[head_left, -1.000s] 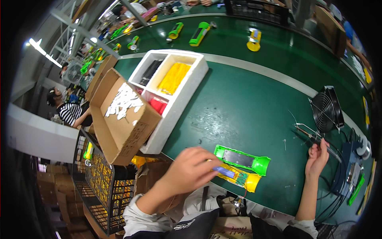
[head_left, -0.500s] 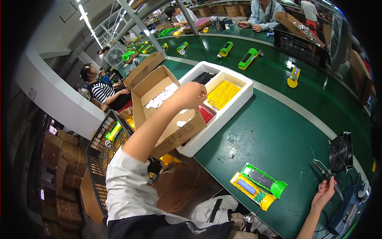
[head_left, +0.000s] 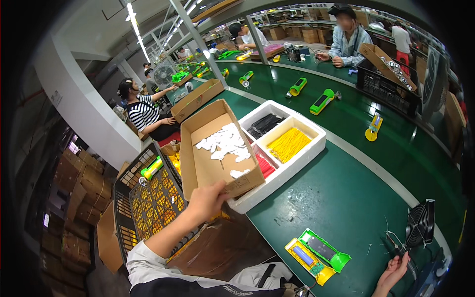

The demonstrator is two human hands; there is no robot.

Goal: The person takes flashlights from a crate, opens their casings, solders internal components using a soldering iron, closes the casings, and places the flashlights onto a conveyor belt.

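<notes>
My left hand [head_left: 209, 199] is closed on the near end of an open cardboard box [head_left: 198, 180], which holds small white pieces [head_left: 227, 143]. The box leans over the edge of a white foam tray [head_left: 297, 171] with black, yellow [head_left: 289, 144] and red wires in its compartments. At the lower right, my right hand [head_left: 394, 272] has its fingers pinched around a soldering iron [head_left: 396, 243]; its grip is partly hidden. Between my hands, an opened flashlight lies on the green table: a yellow half [head_left: 307, 261] with a blue battery and a circuit board, and a green half [head_left: 326, 251].
A small black fan [head_left: 420, 223] stands by the soldering iron. Beyond the table, a green conveyor [head_left: 346, 121] carries flashlights. A black crate [head_left: 148, 198] with yellow parts is at my left. A person in stripes [head_left: 143, 113] sits nearby; others work across the belt.
My left hand has drawn back from above the wire tray to the near end of the cardboard box. The view has shifted; my right hand stays by the soldering iron.
</notes>
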